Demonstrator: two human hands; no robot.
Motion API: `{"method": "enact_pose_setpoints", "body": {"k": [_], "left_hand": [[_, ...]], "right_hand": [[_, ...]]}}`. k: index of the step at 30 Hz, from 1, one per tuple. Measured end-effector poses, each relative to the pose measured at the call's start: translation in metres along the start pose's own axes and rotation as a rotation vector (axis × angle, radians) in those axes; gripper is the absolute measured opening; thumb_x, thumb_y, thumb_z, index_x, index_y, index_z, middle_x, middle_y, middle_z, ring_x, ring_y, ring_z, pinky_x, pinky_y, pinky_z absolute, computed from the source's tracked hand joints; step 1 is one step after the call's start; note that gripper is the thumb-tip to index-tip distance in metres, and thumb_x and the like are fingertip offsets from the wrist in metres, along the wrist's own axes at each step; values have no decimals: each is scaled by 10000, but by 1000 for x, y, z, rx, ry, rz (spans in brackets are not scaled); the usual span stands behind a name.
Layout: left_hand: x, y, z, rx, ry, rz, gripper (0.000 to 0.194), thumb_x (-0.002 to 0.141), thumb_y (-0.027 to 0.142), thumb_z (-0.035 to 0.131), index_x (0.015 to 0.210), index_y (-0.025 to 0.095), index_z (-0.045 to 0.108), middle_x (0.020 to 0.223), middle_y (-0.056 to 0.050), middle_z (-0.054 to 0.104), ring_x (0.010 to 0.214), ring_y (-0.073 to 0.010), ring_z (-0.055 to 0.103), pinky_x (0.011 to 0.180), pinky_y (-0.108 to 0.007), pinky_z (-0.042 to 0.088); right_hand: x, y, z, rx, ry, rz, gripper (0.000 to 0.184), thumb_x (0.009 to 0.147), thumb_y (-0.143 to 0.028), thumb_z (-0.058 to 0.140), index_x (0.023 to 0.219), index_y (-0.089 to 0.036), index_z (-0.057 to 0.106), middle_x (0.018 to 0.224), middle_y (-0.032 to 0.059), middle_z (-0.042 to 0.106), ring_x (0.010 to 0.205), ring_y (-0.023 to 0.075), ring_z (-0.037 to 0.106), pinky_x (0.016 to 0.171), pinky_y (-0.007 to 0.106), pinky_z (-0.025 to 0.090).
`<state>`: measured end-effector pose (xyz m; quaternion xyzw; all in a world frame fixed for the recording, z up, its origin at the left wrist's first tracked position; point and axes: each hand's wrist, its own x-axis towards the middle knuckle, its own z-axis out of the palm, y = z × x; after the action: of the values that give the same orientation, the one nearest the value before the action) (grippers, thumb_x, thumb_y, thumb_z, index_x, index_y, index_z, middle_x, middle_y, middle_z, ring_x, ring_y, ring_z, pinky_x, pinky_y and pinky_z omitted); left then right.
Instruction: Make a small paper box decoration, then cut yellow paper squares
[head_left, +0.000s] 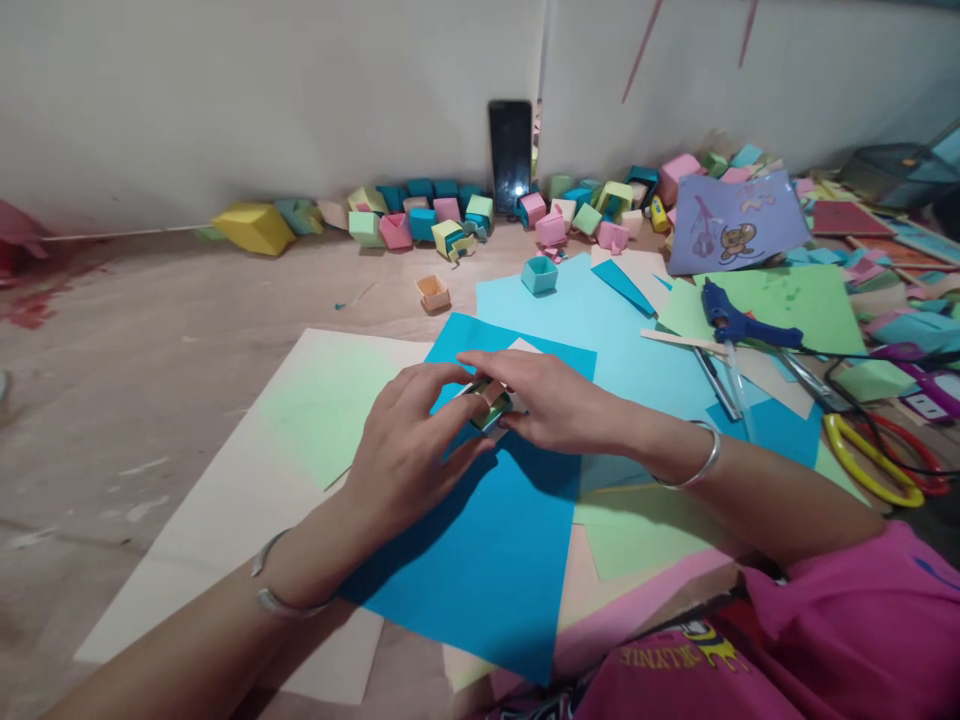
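Both hands meet over a blue paper sheet point(487, 560) in the middle of the head view. Between them is a small folded paper box point(491, 408), its inside greenish, partly covered by fingers. My left hand point(412, 430) is closed on its left side, with fingertips at the opening. On the other side my right hand point(555, 400) grips the same box between thumb and fingers. A pale paper piece point(525, 347) peeks out behind the right hand. Past the hands stand an open peach paper box point(433, 293) and an open teal paper box point(539, 275).
Several folded paper boxes point(422, 222) line the wall, where a phone point(511, 150) leans upright. At right lie a blue glue gun point(742, 320), yellow-handled scissors point(870, 465), a pen point(716, 383) and a purple pouch-like item point(735, 225). Cream paper point(225, 540) spreads at left.
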<state>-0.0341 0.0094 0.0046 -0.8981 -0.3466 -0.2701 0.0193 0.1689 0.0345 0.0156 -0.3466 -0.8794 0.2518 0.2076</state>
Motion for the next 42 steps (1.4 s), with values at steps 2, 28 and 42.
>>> {"method": "enact_pose_setpoints", "body": {"k": [2,28,42], "left_hand": [[-1,0,1,2,3,-6,155,853,275,664,995,223,629,1156,-138,606,1043,-310,589,820,-464,515],[0,5,-7,-300,125,-215,199,793,111,657,970,195,625,1038,-82,643,970,-210,643,807,-349,556],[-1,6,-7,-305,102,-238,183,803,116,650,966,197,636,1045,-88,643,973,-210,638,817,-355,553]], "right_hand": [[0,-1,0,-4,5,12,595,790,-101,626,1359,-139,457,1266,134,626,1165,271,572,913,398,490],[0,-6,11,-47,224,-148,140,860,-129,616,979,-174,558,1071,111,670,1034,233,613,852,382,502],[0,-6,14,-72,207,-133,111,865,-113,592,960,-166,569,1045,110,669,1004,224,612,840,385,502]]}}
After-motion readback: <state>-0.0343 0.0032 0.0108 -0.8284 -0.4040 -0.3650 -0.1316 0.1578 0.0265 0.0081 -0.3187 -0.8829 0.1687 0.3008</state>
